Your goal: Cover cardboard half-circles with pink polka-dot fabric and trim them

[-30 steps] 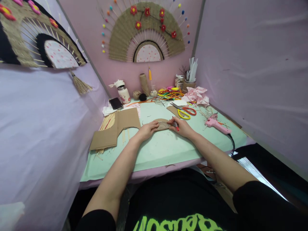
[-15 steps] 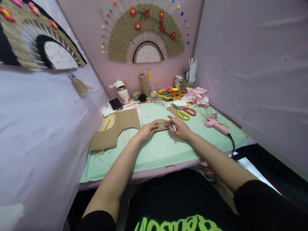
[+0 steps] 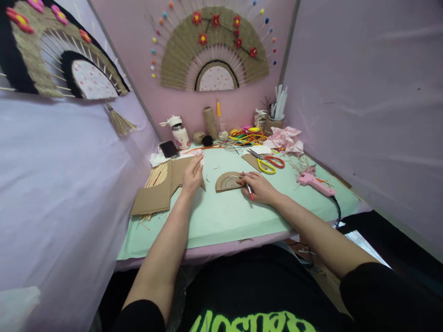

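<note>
table: pale green cover, pink edge
walls: lilac sides, pink back with fan
protractor: on half-disc, mid-table
left hand: over cardboard, fingers straight, close together
right hand: fingers pinching pen, at protractor's right end

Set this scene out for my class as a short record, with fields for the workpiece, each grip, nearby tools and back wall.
Workpiece: cardboard half-disc with a clear protractor lying on it
Left grip: open, over the cut cardboard; contact unclear
Right grip: holding a pen, at the protractor's right end
Nearby tools: scissors; pink glue gun
Back wall: fan with red flowers
</note>
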Action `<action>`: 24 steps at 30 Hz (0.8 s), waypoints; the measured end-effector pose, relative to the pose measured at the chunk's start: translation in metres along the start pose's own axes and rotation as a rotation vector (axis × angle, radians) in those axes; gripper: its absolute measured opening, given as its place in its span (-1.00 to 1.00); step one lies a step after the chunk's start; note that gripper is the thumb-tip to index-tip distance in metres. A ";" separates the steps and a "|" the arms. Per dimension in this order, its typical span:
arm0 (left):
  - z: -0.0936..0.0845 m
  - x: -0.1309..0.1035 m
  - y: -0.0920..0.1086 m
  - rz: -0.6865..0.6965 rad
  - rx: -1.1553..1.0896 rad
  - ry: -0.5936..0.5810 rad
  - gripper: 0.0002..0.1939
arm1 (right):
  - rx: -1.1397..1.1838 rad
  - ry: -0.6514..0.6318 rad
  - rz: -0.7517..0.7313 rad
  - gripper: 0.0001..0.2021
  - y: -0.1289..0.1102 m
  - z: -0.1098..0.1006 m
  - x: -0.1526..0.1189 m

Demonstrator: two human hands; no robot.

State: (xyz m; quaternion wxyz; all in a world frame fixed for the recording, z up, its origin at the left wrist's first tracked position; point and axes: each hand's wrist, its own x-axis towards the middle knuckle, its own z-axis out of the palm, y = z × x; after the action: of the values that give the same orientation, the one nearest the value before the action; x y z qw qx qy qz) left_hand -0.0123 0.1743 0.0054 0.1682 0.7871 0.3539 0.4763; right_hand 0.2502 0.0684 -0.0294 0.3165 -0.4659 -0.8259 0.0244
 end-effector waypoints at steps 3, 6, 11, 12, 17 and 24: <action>0.008 -0.007 -0.001 0.040 0.020 -0.081 -0.61 | 0.002 0.000 0.007 -0.83 -0.001 0.000 0.000; 0.025 -0.013 0.004 0.097 0.076 -0.254 -0.65 | 0.005 0.003 0.008 -0.84 -0.002 -0.001 0.000; 0.043 -0.017 0.013 0.132 0.224 -0.605 -0.62 | 0.028 0.007 0.011 -0.84 -0.002 -0.001 0.000; 0.044 -0.017 0.014 0.125 0.234 -0.645 -0.62 | 0.037 0.008 0.014 -0.84 -0.001 -0.001 0.000; 0.047 -0.017 0.013 0.104 0.223 -0.732 -0.61 | 0.118 0.037 0.049 -0.87 0.000 0.000 0.000; 0.050 -0.020 0.013 0.085 0.177 -0.701 -0.62 | 0.344 0.275 0.280 -0.74 -0.015 0.003 0.000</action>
State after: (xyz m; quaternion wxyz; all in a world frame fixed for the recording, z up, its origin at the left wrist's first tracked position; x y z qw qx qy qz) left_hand 0.0303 0.1551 -0.0238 0.1907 0.9281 0.2817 0.1516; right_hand 0.2374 0.0603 -0.0265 0.4941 -0.5141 -0.6861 0.1444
